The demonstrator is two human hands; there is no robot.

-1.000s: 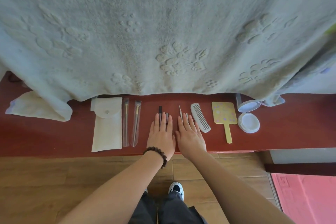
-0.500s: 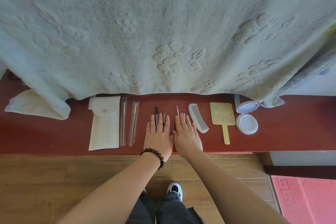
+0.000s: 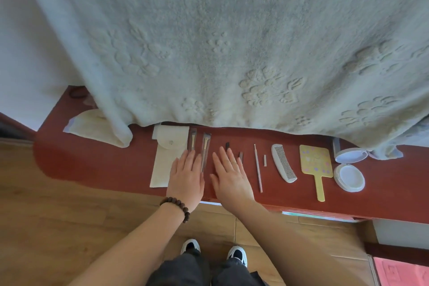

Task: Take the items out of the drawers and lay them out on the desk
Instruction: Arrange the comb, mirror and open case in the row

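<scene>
Head view: both hands sliding leftward from comb [image 3: 283,163].
Left hand [image 3: 186,175]: flattening on sleeved brushes [image 3: 199,149], fingers straight, together.
Right hand [image 3: 229,173]: fingers straight, slightly apart, covering dark sticks [image 3: 227,146].
Meaning: layout probably finishing.

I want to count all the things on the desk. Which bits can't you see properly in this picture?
All in the head view:
- Desk: its back is hidden under the hanging blanket.
- Two brushes: the left hand covers their lower ends.
- Dark sticks: mostly hidden under the right hand.
- Tube behind the compact: its top is under the blanket.
- Drawers: none shows.
</scene>
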